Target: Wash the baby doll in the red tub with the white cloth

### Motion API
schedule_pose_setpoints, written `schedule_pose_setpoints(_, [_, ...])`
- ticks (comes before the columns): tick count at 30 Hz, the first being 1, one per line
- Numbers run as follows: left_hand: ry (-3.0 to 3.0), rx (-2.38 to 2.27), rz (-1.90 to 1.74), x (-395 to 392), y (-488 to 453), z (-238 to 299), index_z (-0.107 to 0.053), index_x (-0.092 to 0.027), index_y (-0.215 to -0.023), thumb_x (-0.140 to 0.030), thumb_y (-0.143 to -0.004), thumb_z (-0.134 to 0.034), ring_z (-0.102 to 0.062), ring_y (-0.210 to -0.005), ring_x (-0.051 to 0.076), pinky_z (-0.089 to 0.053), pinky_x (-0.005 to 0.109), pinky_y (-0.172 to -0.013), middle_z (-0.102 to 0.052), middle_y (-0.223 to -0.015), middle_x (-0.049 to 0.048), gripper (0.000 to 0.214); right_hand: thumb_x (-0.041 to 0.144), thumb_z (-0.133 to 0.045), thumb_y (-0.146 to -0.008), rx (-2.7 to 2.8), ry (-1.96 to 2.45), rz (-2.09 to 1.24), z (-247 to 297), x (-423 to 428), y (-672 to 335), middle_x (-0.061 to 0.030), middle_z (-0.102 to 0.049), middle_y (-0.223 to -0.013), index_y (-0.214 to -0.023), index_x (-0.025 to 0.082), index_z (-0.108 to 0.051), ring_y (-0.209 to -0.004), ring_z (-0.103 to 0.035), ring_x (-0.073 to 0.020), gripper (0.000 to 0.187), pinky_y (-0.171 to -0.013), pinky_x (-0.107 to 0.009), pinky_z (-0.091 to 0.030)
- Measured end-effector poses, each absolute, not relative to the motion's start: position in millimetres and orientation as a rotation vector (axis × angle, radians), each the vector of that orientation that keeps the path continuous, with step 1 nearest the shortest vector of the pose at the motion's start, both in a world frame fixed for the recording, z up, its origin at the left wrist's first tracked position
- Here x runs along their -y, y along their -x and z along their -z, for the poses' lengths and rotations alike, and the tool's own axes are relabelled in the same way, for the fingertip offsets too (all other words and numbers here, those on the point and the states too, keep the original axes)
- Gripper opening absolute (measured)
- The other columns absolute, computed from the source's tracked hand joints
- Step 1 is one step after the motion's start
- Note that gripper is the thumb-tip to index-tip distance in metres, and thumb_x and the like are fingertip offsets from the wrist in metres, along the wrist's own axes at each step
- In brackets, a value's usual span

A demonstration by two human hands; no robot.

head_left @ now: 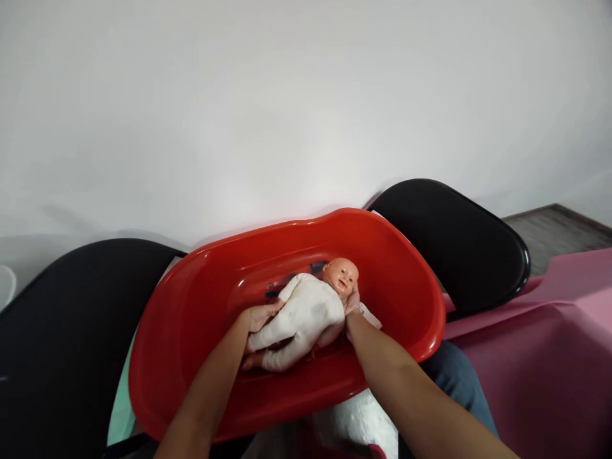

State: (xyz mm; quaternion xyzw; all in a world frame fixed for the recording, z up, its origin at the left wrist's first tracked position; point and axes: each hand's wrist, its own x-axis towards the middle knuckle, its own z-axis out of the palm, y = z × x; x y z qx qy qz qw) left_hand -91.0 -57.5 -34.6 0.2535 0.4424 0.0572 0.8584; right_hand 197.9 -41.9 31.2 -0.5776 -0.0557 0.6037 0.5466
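Note:
A baby doll [310, 309] in a white bodysuit lies face up inside a red baby bathtub [191, 357], its head toward the right and its legs toward the lower left. My left hand [264, 314] is closed on the doll's side near its arm and hip; part of the fingers is hidden. Behind the doll's head and neck, my right hand [352, 302] is cupped, with most of its fingers out of sight. Dark printed items [287, 280] show behind the doll in the tub, and a small pale piece [370, 315] lies by my right wrist.
Black chair-like surfaces flank the tub, one on the left [71, 319] and one on the right [449, 242]. A white wall [287, 115] rises behind it. Pink sheeting [540, 370] spreads at the lower right, and a shiny silvery bag-like thing [366, 421] sits below the tub.

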Motion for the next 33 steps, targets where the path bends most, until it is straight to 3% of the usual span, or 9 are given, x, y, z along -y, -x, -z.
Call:
schedule_pose_setpoints(6, [-0.470,-0.864,-0.079,63.0,78.6,43.9,-0.070,-0.013,-0.125,-0.063,-0.094,-0.063,-0.075,-0.103,0.037,-0.059,0.049,-0.093,-0.079,-0.109,0.0160,0.059,0.057,-0.048,-0.094,0.130,1.176,-1.633,-32.4,32.7,-203.2,-0.0208,-0.075,-0.113,-0.097,0.012,-0.080,-0.122,-0.066,-0.0382,0.056,-0.102,-0.051,-0.056])
schedule_pose_setpoints(9, [-0.475,-0.835,-0.117,67.9,75.3,37.1,-0.068,-0.011,-0.128,-0.062,-0.096,-0.060,-0.076,-0.101,0.037,-0.059,0.052,-0.094,-0.078,-0.112,0.0181,0.060,0.058,-0.049,-0.086,0.129,1.098,-1.684,-35.8,25.3,-203.9,-0.0224,-0.075,-0.107,-0.094,0.012,-0.079,-0.121,-0.067,-0.0388,0.056,-0.101,-0.050,-0.055])
schedule_pose_setpoints(15, [-0.503,-0.855,-0.280,74.2,68.5,9.2,-0.070,-0.011,-0.123,-0.058,-0.105,-0.036,-0.071,-0.114,0.040,-0.059,0.053,-0.094,-0.078,-0.111,0.0177,0.061,0.063,-0.049,-0.086,0.155,0.921,-1.737,-55.6,10.0,-203.1,-0.0216,-0.075,-0.109,-0.112,0.008,-0.075,-0.119,-0.067,-0.0361,0.066,-0.104,-0.050,-0.053])
schedule_pose_setpoints(20, [-0.570,-0.854,-0.418,71.5,59.1,-24.4,-0.066,-0.011,-0.130,-0.058,-0.102,-0.038,-0.067,-0.122,0.042,-0.058,0.057,-0.098,-0.077,-0.113,0.0199,0.062,0.077,-0.043,-0.090,0.220,0.612,-1.838,-95.6,4.1,-214.3,-0.0238,-0.071,-0.128,-0.135,0.003,-0.064,-0.122,-0.067,-0.0332,0.089,-0.111,-0.051,-0.051])
schedule_pose_setpoints(27, [-0.710,-0.855,-0.605,61.9,12.4,-103.5,-0.063,-0.015,-0.133,-0.065,-0.094,-0.044,-0.066,-0.126,0.043,-0.056,0.058,-0.103,-0.077,-0.113,0.0181,0.066,0.073,-0.040,-0.099,0.409,0.266,-1.764,-220.3,16.4,-268.6,-0.0190,-0.070,-0.137,-0.153,0.006,-0.052,-0.132,-0.063,-0.0321,0.086,-0.116,-0.054,-0.048])
schedule_pose_setpoints(33, [-1.039,-0.779,-0.761,71.7,-94.8,-192.0,-0.056,-0.021,-0.150,-0.072,-0.097,-0.047,-0.044,-0.150,0.042,-0.045,0.054,-0.119,-0.074,-0.131,0.0100,0.074,0.069,-0.037,-0.103,0.515,0.280,-1.485,-329.4,68.6,-369.7,-0.0162,-0.074,-0.128,-0.150,0.005,-0.054,-0.131,-0.064,-0.0310,0.082,-0.114,-0.054,-0.050])
